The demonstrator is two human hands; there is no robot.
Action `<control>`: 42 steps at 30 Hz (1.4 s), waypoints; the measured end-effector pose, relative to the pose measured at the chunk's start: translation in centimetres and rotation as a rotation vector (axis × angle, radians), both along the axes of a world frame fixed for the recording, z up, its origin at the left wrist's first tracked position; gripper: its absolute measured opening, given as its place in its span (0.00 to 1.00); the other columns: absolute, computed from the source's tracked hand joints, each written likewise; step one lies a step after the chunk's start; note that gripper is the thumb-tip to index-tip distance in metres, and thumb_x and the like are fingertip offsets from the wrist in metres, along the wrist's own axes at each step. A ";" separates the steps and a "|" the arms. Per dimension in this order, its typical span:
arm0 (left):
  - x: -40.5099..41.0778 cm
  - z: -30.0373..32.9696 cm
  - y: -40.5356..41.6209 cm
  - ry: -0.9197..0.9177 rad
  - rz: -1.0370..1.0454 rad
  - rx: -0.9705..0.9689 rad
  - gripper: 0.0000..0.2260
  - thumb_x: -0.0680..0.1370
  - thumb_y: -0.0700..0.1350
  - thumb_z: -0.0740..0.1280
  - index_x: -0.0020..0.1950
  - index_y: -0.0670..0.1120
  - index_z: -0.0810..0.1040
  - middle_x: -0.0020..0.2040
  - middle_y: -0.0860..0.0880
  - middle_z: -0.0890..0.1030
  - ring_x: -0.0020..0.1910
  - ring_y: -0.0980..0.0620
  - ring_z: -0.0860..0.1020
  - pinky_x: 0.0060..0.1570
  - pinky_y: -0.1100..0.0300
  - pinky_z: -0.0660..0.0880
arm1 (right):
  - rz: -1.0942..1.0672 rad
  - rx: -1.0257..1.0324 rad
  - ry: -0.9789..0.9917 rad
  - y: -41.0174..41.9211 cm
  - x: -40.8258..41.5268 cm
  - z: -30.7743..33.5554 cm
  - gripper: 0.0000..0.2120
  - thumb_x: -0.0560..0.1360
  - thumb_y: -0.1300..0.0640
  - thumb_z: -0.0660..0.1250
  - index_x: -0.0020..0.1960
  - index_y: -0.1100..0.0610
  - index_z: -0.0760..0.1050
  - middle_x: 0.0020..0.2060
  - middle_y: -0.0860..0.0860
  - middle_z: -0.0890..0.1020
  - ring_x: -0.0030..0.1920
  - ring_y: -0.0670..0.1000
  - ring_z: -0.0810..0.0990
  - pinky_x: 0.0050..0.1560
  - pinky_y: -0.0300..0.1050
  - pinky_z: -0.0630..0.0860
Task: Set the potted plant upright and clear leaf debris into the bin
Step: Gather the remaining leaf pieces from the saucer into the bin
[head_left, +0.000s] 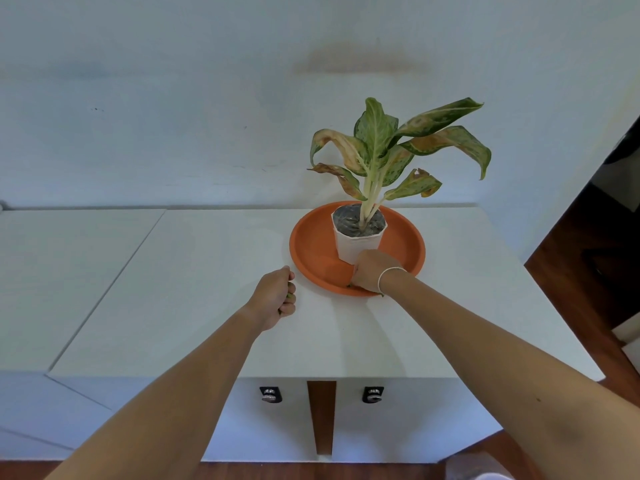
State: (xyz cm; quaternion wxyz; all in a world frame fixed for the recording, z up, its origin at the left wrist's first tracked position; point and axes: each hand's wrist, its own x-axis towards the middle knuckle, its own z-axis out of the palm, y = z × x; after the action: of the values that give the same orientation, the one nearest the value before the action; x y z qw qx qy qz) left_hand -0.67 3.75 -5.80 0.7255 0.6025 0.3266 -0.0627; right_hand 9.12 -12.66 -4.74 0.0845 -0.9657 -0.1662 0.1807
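Head view first, the only one I have: potted plant [360, 233] stands upright in its white pot, at about one o'clock from the middle of the white cabinet top [207, 271], inside the orange saucer [311, 251]. That half of the job looks done to me.

My left hand [275, 297] rests on the cabinet top just off the saucer's eight o'clock rim, fingers curled into a fist; a sliver of green shows between them, so I judge it has leaf scraps [290, 296] in it. My right hand [372, 271] is down in the saucer at the pot's six o'clock, touching its base, fingers bunched closed over a green bit of leaf [350, 286] at the rim.

Left to do: carry what both hands have gathered to the bin, which I cannot see anywhere.
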 end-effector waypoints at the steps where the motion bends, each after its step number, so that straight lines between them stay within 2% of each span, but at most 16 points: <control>1: 0.0 0.0 0.0 0.002 0.001 -0.001 0.12 0.82 0.47 0.53 0.39 0.46 0.65 0.28 0.51 0.59 0.23 0.55 0.55 0.19 0.65 0.54 | 0.002 -0.009 -0.010 0.1 -0.1 0.0 0.09 0.75 0.53 0.63 0.40 0.57 0.74 0.33 0.52 0.75 0.39 0.54 0.77 0.31 0.40 0.70; 3: 0.1 -0.1 -0.2 0.003 0.002 -0.003 0.12 0.82 0.47 0.53 0.39 0.46 0.65 0.28 0.51 0.59 0.23 0.55 0.55 0.19 0.65 0.54 | 0.005 -0.013 -0.029 0.1 -0.3 -0.1 0.09 0.76 0.51 0.64 0.42 0.57 0.74 0.33 0.51 0.75 0.40 0.53 0.77 0.32 0.40 0.70; 7: 0.2 0.0 -0.3 -0.005 -0.006 -0.004 0.13 0.82 0.47 0.53 0.39 0.46 0.65 0.28 0.51 0.59 0.22 0.55 0.54 0.19 0.65 0.54 | 0.025 -0.026 -0.112 0.3 -0.8 -0.5 0.11 0.77 0.54 0.63 0.53 0.60 0.78 0.47 0.55 0.82 0.45 0.55 0.79 0.41 0.44 0.73; 9: 0.3 0.0 -0.3 -0.005 -0.008 -0.005 0.13 0.82 0.47 0.53 0.38 0.47 0.65 0.28 0.52 0.58 0.22 0.55 0.54 0.20 0.65 0.54 | 0.038 -0.022 -0.145 0.5 -1.0 -0.7 0.11 0.78 0.58 0.61 0.55 0.61 0.78 0.50 0.56 0.83 0.49 0.57 0.81 0.42 0.44 0.73; 11: 0.3 0.0 -0.4 -0.002 -0.009 -0.004 0.12 0.82 0.47 0.53 0.39 0.46 0.65 0.28 0.51 0.59 0.23 0.55 0.54 0.20 0.65 0.54 | 0.038 -0.014 -0.148 0.7 -1.1 -0.9 0.11 0.78 0.60 0.60 0.55 0.61 0.78 0.50 0.57 0.82 0.49 0.57 0.81 0.42 0.45 0.72; 14: 0.2 -0.2 -0.3 0.001 -0.012 0.001 0.12 0.82 0.47 0.53 0.39 0.46 0.65 0.28 0.51 0.59 0.24 0.55 0.54 0.20 0.65 0.53 | 0.019 0.010 -0.137 0.7 -1.1 -1.1 0.12 0.78 0.60 0.58 0.54 0.62 0.78 0.45 0.57 0.81 0.41 0.56 0.75 0.41 0.45 0.71; 18: -0.1 -0.4 -0.1 0.007 -0.014 0.004 0.12 0.82 0.46 0.53 0.39 0.46 0.65 0.28 0.51 0.59 0.24 0.54 0.54 0.20 0.65 0.53 | 0.014 0.025 -0.112 0.6 -1.1 -0.9 0.11 0.78 0.59 0.58 0.51 0.61 0.78 0.38 0.54 0.76 0.40 0.55 0.75 0.40 0.44 0.71; 23: -0.3 0.0 0.1 0.008 -0.016 0.015 0.12 0.82 0.46 0.52 0.39 0.46 0.65 0.28 0.51 0.59 0.24 0.55 0.54 0.20 0.65 0.54 | -0.008 0.035 -0.052 0.5 -1.0 -0.6 0.09 0.77 0.59 0.59 0.38 0.57 0.71 0.30 0.51 0.71 0.39 0.54 0.75 0.32 0.41 0.68; 24: -0.3 0.2 0.1 0.006 -0.017 0.015 0.12 0.82 0.46 0.53 0.39 0.46 0.65 0.28 0.51 0.59 0.24 0.55 0.54 0.20 0.65 0.54 | -0.031 0.064 -0.033 0.3 -0.9 -0.5 0.08 0.76 0.58 0.60 0.40 0.57 0.73 0.32 0.51 0.73 0.40 0.54 0.75 0.31 0.40 0.68; 27: -0.2 0.5 0.2 -0.009 -0.029 0.013 0.12 0.82 0.46 0.52 0.39 0.46 0.65 0.29 0.51 0.59 0.24 0.55 0.54 0.20 0.65 0.54 | -0.123 0.234 0.004 -0.5 -0.7 0.0 0.09 0.76 0.56 0.63 0.48 0.60 0.80 0.40 0.53 0.78 0.42 0.52 0.76 0.40 0.42 0.71; 31: 0.0 0.5 -0.4 -0.034 -0.065 0.003 0.12 0.80 0.43 0.52 0.37 0.47 0.63 0.25 0.53 0.60 0.21 0.56 0.55 0.19 0.65 0.53 | -0.290 0.489 0.028 -1.9 -0.6 0.4 0.12 0.74 0.58 0.66 0.49 0.66 0.81 0.46 0.60 0.82 0.43 0.52 0.75 0.48 0.49 0.76; 32: 0.1 0.5 -0.7 -0.044 -0.082 0.001 0.12 0.80 0.43 0.52 0.36 0.47 0.63 0.24 0.53 0.60 0.20 0.56 0.55 0.19 0.65 0.53 | -0.333 0.548 0.049 -2.2 -0.8 0.6 0.12 0.74 0.58 0.66 0.49 0.66 0.81 0.44 0.59 0.82 0.43 0.52 0.75 0.47 0.48 0.76; 35: 0.7 0.8 -2.6 -0.069 -0.157 -0.003 0.14 0.81 0.44 0.51 0.35 0.47 0.62 0.27 0.52 0.59 0.20 0.57 0.55 0.19 0.65 0.53 | -0.452 0.703 0.105 -4.4 -1.7 1.4 0.11 0.74 0.58 0.68 0.48 0.67 0.80 0.36 0.55 0.75 0.40 0.52 0.72 0.35 0.39 0.70; 38: 1.4 1.1 -4.7 -0.092 -0.211 0.015 0.13 0.79 0.42 0.52 0.34 0.47 0.60 0.27 0.52 0.58 0.23 0.56 0.54 0.19 0.65 0.52 | -0.556 0.805 0.168 -6.5 -3.1 2.2 0.05 0.74 0.57 0.67 0.44 0.59 0.79 0.32 0.50 0.72 0.31 0.49 0.71 0.26 0.36 0.69; 42: 2.0 1.2 -9.2 -0.120 -0.336 -0.002 0.13 0.79 0.43 0.52 0.33 0.48 0.59 0.29 0.51 0.57 0.23 0.56 0.54 0.20 0.64 0.51 | -0.734 0.960 0.211 -11.5 -5.0 1.8 0.07 0.74 0.56 0.69 0.39 0.58 0.76 0.31 0.51 0.70 0.29 0.49 0.67 0.28 0.38 0.68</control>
State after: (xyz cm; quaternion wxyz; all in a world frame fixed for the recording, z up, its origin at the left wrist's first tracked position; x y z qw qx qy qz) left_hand 1.36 -5.45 -4.63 0.7237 0.6505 0.1774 -0.1474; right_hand 4.15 -24.16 -2.94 0.5828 -0.7909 0.1237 0.1395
